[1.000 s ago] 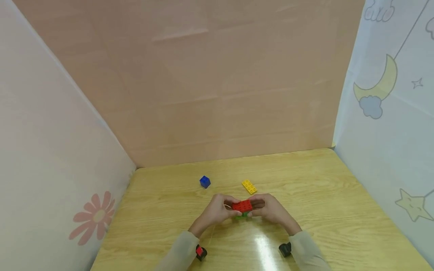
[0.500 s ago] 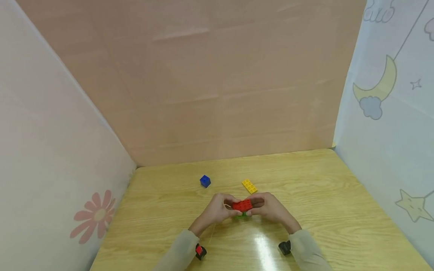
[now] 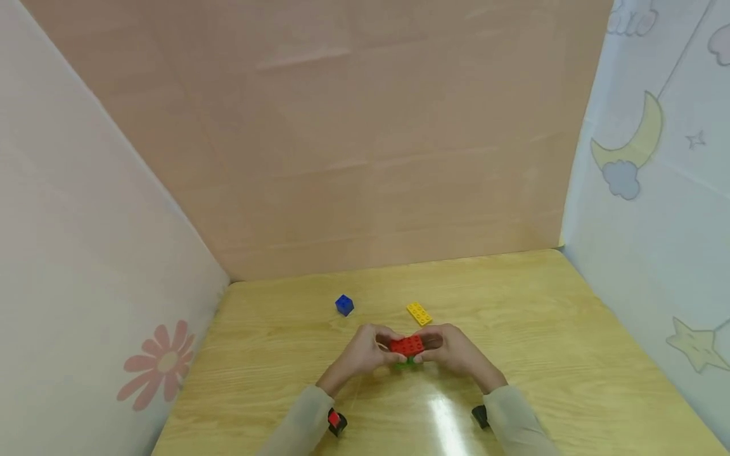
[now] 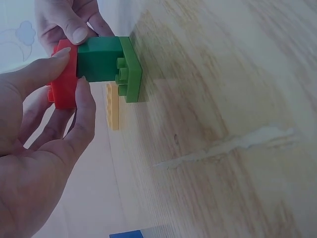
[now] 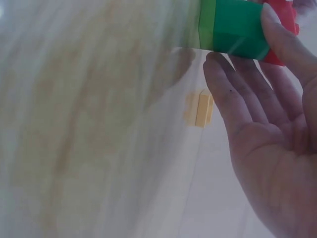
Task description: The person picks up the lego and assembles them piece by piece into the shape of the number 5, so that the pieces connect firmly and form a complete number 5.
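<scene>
A red toy building brick (image 3: pixel 407 346) sits atop a dark green brick (image 4: pixel 100 58), which stands on a flat light green plate brick (image 4: pixel 132 72) close over the table. My left hand (image 3: pixel 365 351) pinches the red brick, its thumb on one face and fingertips by the seam with the green one. From the other side my right hand (image 3: pixel 449 348) grips the dark green brick near that same seam. Its thumb (image 5: pixel 272 22) lies at the red brick's edge and its fingers (image 5: pixel 225 91) reach along the opposite side. Part of the stack is hidden behind both thumbs in the head view.
Beyond the hands, a yellow flat brick (image 3: pixel 419 313) and a blue brick (image 3: pixel 345 305) lie on the wooden table (image 3: pixel 274 361). A tan panel (image 3: pixel 365 158) rises at the back, with pale printed panels on both sides.
Both hands stay around the stack with hardly any motion. The right thumb has shifted slightly left. The blue and yellow bricks have not moved.
</scene>
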Demonstrator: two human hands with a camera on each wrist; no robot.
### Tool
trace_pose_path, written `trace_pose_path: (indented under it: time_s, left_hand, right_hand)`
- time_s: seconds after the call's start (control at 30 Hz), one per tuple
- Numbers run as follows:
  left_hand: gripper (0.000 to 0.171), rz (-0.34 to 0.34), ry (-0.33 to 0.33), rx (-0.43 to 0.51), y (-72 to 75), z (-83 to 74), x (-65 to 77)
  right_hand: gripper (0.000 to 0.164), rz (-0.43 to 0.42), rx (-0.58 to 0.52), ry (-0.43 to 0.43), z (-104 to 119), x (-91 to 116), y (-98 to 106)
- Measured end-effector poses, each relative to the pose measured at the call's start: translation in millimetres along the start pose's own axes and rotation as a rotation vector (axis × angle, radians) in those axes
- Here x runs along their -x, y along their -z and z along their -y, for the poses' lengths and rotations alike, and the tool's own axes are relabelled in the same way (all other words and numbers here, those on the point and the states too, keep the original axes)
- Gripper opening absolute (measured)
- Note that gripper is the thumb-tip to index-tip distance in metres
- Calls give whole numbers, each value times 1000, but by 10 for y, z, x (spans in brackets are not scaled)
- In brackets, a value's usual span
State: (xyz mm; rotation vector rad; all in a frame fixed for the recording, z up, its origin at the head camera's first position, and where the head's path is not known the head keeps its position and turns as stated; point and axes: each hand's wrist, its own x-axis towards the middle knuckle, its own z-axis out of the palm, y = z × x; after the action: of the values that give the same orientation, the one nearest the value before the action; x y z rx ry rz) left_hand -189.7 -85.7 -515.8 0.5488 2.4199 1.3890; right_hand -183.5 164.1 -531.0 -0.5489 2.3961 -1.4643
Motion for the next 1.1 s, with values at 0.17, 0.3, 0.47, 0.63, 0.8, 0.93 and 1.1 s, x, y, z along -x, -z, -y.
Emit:
trace_pose_path:
  time_s: [0.17,0.3,0.47,0.63,0.8,0.93,1.1]
  left_hand:
    - [32,1,-8,0,5,-2,-11]
    - [32,-2,-3,5,7,-12,-11]
    - [31,-23,9,8,-5,-33,-27]
    - [33,-9,12,15,-43,-37,2]
    - [37,-23,-2,-14,-26,-6,65]
    - [40,-20,-39,-1,-13,24,79]
    - [41,-16,-74,12,-19,38,85]
  right_hand:
    - [39,-24,-12,-31,22,9,-10]
    - [41,-18,-16,-28,30,7,-2]
    - [39,-25,-2,-21,31,4,30]
    - [40,-31,10,-52,9,29,45]
    - [40,-13,1,-30,12,-1,19]
    - [40,-15,-7,-37,30,-19,1]
    - [40,-13,-10,-34,43,-9,0]
